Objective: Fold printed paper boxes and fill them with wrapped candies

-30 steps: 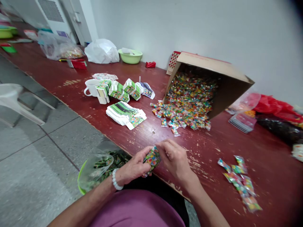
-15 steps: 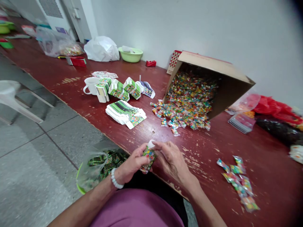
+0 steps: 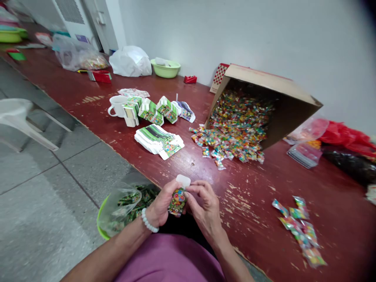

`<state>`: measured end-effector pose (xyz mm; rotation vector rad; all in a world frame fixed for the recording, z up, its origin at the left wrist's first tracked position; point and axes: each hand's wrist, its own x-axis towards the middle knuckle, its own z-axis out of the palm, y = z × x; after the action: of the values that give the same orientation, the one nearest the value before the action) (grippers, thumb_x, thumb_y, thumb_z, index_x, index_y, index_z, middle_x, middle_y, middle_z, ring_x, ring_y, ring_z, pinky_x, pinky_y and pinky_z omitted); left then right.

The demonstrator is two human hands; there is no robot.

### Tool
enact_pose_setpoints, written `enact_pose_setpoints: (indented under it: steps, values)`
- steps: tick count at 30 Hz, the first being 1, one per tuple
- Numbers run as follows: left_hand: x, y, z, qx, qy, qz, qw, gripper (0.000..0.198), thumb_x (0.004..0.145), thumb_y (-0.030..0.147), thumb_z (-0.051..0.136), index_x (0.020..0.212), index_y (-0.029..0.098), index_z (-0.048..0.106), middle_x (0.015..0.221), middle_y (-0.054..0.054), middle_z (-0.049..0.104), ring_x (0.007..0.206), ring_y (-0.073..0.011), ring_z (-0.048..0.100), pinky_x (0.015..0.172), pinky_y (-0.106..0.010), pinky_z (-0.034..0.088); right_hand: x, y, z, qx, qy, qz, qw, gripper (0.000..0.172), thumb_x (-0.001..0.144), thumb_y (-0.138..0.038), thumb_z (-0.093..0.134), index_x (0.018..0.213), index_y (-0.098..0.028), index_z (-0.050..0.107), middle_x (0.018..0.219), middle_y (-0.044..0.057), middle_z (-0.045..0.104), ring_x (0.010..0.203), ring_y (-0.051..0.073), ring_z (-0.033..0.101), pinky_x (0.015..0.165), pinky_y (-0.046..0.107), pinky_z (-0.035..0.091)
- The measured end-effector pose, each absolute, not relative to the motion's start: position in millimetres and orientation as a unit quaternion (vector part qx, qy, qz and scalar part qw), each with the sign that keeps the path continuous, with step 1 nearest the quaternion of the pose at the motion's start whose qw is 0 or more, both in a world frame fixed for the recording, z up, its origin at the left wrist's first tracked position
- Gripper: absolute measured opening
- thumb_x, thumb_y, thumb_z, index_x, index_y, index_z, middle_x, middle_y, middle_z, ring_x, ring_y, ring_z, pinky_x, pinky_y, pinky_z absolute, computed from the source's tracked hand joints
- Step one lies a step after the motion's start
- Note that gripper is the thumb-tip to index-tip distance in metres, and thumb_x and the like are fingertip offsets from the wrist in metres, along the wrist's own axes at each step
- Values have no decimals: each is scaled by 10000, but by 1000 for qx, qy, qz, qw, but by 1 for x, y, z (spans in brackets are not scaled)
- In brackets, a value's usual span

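One printed carton [image 3: 177, 200], white flap [image 3: 183, 180] raised, held at the edge of the surface [image 3: 246, 184].
Left hand [image 3: 160, 205] grips the carton's side; right hand [image 3: 208, 209] appears to pinch its upper right corner, contact partly hidden. Press lightly, keeping walls square. Flap end points away from the body; long axis likewise, leaning slightly right.

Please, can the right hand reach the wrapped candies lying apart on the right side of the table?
Probably yes: no object shows between the right hand and the wrapped candies, only worn red tabletop, though the hand is busy at the small printed carton.
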<state>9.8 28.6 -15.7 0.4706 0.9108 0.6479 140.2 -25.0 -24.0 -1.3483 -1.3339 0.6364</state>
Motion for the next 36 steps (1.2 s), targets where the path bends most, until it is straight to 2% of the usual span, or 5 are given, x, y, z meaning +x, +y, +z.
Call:
enact_pose_setpoints:
  steps: [8, 12, 16, 31, 36]
  values:
    - [7, 26, -12, 265, 371, 302, 837, 347, 844, 471, 635, 971, 148, 637, 623, -11, 658, 419, -126, 581, 378, -206, 460, 143, -11, -30, -441, -335, 589, 588, 228, 744, -364, 806, 788, -202, 650, 856, 8, 642, 496, 113, 568, 407, 289, 549]
    - [3, 27, -12, 283, 374, 290, 834, 449, 887, 575, 549, 1017, 158, 650, 646, -22, 660, 448, -131, 599, 393, -209, 466, 145, -7, -30, -464, -359, 538, 606, 426, 720, -326, 830, 1086, -263, 622, 757, -43, 628, 506, 105, 579, 491, 254, 546]
    - [2, 30, -14, 286, 366, 271, 843, 476, 910, 582, 496, 1158, 195, 618, 669, -14, 660, 422, -132, 590, 378, -213, 456, 154, -10, -19, -491, -525, 449, 531, 145, 827, -359, 725, 890, -228, 726, 819, 8, 627, 637, 129, 624, 605, 277, 572]
    - [3, 28, -24, 380, 415, 253, 787, 674, 864, 719, 453, 941, 103, 717, 623, -64, 678, 427, -122, 589, 383, -190, 432, 148, -1, -22, -500, -392, 581, 508, 244, 787, -397, 752, 838, -162, 709, 553, -14, 649, 436, 123, 562, 440, 255, 489]
    - [3, 33, -25, 310, 408, 261, 818, 418, 865, 544, 568, 830, 144, 685, 579, -26, 650, 416, -142, 586, 375, -219, 436, 145, -10, -14, -526, -500, 465, 507, 163, 861, -361, 658, 855, -205, 709, 878, 42, 708, 606, 145, 642, 544, 283, 530]
